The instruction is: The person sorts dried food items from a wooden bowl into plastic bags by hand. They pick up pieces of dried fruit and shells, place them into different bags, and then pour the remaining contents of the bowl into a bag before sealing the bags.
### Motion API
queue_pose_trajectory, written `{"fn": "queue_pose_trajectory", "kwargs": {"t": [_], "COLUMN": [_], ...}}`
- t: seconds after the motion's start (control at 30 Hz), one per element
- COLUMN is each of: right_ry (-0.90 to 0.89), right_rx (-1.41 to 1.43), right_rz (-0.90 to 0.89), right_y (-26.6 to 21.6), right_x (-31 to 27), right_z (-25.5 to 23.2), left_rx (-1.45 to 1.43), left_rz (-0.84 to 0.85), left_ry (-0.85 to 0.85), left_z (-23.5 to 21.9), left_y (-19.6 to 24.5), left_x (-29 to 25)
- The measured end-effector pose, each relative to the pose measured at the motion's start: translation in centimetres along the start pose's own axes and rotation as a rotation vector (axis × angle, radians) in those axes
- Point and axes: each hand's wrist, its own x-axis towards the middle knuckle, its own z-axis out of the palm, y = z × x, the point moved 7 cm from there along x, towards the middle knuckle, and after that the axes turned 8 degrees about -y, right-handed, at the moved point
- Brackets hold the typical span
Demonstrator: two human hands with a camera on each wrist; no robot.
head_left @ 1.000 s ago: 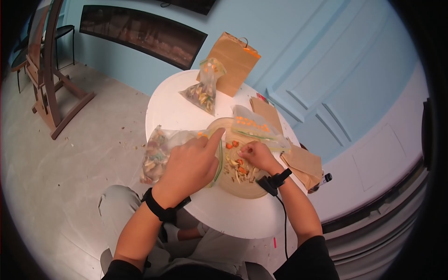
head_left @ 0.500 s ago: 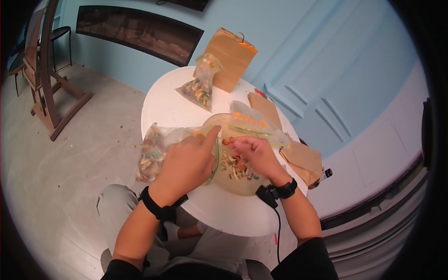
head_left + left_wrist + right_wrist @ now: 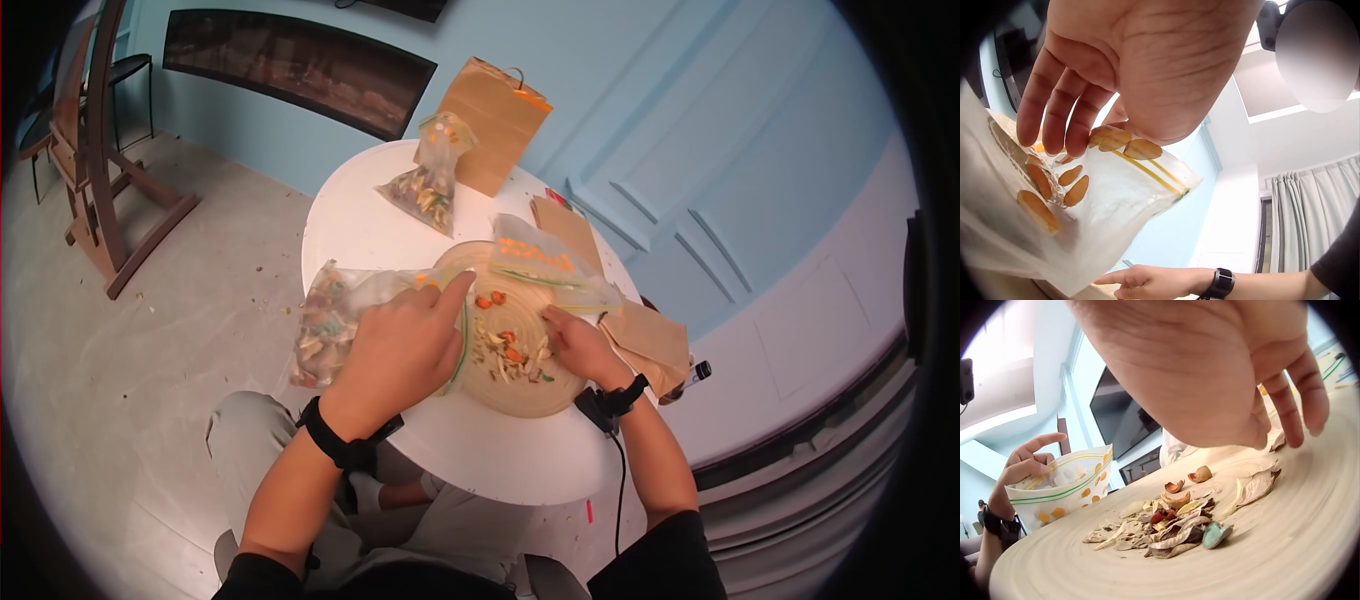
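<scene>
My left hand (image 3: 408, 340) grips the mouth of a clear zip bag (image 3: 330, 325) at the left of a round wooden board (image 3: 510, 395); its index finger points out straight. In the left wrist view, the fingers bend over the edge of the orange-dotted bag (image 3: 1104, 219). My right hand (image 3: 585, 350) is over the board's right side, fingers loosely bent and lowered. Dried petals and bits (image 3: 1179, 534) lie in a pile on the board, with two orange-red pieces (image 3: 1199, 474) behind them. Another dried piece (image 3: 1277, 442) shows beside my right fingers, partly hidden.
An orange-dotted zip bag (image 3: 540, 262) overlaps the board's far right edge. Behind stand a filled clear bag (image 3: 425, 195) and a brown paper bag (image 3: 495, 125) on the white round table (image 3: 345, 215). Folded brown paper (image 3: 645, 350) lies at the right edge.
My right hand has moved away from the middle of the board to its right side, uncovering the dried pieces. The left hand keeps its grip on the bag.
</scene>
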Motion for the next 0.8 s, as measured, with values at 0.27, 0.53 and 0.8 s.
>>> {"fn": "queue_pose_trajectory", "kwargs": {"t": [0.27, 0.53, 0.8], "right_ry": [0.050, 0.033, -0.036], "right_rx": [0.029, 0.006, 0.127], "right_rz": [-0.161, -0.094, 0.087], "right_y": [1.0, 0.0, 0.7], "right_x": [0.0, -1.4, -1.9], "right_z": [0.9, 0.6, 0.3], "left_rx": [0.010, -0.004, -0.006], "left_rz": [0.001, -0.003, 0.003], "left_ry": [0.009, -0.006, 0.005], "left_z": [-0.2, 0.1, -0.2], "left_y": [-0.1, -0.1, -0.1], "left_x": [0.0, 0.0, -0.1]}}
